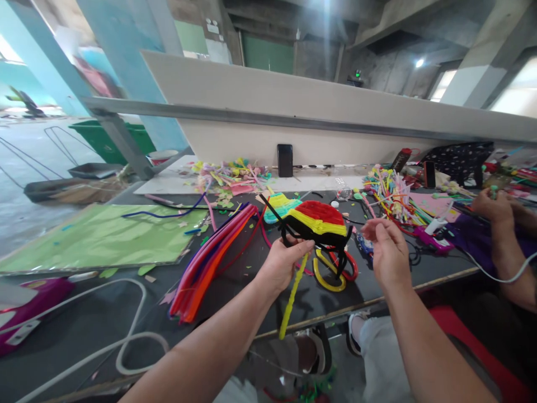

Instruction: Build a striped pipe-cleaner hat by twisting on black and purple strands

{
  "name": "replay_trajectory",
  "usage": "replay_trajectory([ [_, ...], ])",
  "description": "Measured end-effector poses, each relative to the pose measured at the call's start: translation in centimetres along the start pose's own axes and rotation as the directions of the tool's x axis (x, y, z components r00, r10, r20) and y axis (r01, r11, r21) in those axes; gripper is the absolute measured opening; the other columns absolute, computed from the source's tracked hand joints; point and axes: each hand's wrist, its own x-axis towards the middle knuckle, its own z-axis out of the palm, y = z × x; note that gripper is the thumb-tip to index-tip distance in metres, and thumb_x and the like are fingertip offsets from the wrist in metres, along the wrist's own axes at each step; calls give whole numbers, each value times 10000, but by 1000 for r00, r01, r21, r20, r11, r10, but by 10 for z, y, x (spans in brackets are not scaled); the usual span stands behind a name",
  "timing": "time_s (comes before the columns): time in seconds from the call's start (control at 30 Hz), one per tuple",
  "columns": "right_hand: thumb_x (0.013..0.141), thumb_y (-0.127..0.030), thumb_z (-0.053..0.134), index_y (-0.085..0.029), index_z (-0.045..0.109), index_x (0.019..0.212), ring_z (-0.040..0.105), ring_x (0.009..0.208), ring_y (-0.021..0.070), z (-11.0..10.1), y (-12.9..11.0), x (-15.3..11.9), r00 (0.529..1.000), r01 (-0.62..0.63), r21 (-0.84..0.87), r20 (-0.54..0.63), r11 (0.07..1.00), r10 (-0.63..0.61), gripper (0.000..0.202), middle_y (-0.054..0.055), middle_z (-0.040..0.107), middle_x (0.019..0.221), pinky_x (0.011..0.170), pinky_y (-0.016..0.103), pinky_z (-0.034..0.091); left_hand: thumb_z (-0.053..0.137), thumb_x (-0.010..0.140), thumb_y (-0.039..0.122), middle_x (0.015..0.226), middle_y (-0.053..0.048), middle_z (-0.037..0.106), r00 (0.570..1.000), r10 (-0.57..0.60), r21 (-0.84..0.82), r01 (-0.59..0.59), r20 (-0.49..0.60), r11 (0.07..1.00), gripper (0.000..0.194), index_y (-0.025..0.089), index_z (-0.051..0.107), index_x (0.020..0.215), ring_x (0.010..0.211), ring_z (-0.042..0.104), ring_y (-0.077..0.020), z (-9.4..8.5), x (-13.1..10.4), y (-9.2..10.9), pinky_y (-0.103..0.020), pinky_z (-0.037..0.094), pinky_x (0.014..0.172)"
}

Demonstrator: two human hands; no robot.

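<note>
My left hand [287, 260] is closed on the lower edge of a fuzzy pipe-cleaner piece [321, 219] with red, yellow and black bands. Black stems stick out from its sides, and a yellow twisted stem [292, 296] hangs below my fingers. To the right of the piece, my right hand [388, 249] is raised with its fingers curled; whether anything thin is between the fingertips cannot be made out. Behind the piece lies a yellow and turquoise fuzzy shape [279, 207]. Scissors with yellow handles [329, 280] rest on the table under it.
A bundle of coloured pipe cleaners [210, 257] lies left of my left hand. Beyond are a green sheet [104, 235], an upright phone [285, 160] and small fuzzy flower piles. Glue guns [31, 308] sit at both sides. Another person's hands [497, 207] are at far right.
</note>
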Motion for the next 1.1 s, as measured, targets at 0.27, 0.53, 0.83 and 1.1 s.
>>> replay_trajectory([
  [0.27, 714, -284, 730, -211, 654, 884, 438, 486, 62, 0, 5, -9, 766, -522, 30, 456, 852, 453, 200, -32, 567, 651, 452, 203, 338, 797, 587, 256, 546, 9, 587, 999, -36, 74, 34, 31, 997, 217, 116, 640, 643, 508, 526, -87, 3, -3, 1, -222, 441, 572],
  [0.53, 793, -255, 653, -214, 620, 833, 374, 484, 45, -2, -11, -3, 811, -479, 168, 459, 862, 362, 66, -37, 513, 639, 459, 185, 304, 763, 628, 278, 452, 42, 479, 990, -102, 89, 94, 93, 992, 272, 132, 541, 572, 402, 468, -73, 5, -6, 2, -219, 419, 477],
  [0.83, 837, -236, 552, -211, 668, 868, 518, 692, 146, -8, -23, -1, 809, 332, -622, 575, 709, 126, 123, 19, 534, 754, 618, 280, 393, 777, 607, 265, 482, 40, 508, 994, -94, 94, 89, 48, 992, 250, 128, 569, 625, 421, 493, -73, 6, -6, 2, -193, 394, 450],
  [1.1, 851, -246, 523, -186, 621, 689, 520, 748, 152, -12, -29, 4, 690, 433, -604, 700, 669, 185, 199, 28, 509, 781, 676, 280, 400, 790, 590, 254, 542, 28, 549, 994, -103, 79, 100, 33, 992, 239, 127, 601, 662, 460, 517, -76, 7, -5, 0, -182, 390, 439],
])
